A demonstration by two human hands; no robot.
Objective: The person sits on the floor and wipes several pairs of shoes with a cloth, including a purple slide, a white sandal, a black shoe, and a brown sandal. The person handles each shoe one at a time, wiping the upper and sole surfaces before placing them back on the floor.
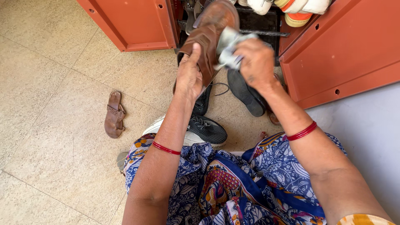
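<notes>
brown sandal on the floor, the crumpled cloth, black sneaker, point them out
brown sandal (113,116), head view, on its strap
crumpled cloth (228,46), head view, on its folds
black sneaker (207,128), head view, on its mesh upper

There is a single view, from a camera worn on the person's head. It looks steeply down and slightly forward, over a lap draped in blue patterned cloth (233,183) and along both forearms, which run up from the bottom edge. The speckled beige tiled floor (54,137) fills the left side, seen from close, seated height. At the top edge the view reaches the open orange-red metal cabinet doors (341,50) and cuts off the shelves between them. No second view overlaps this one.
</notes>
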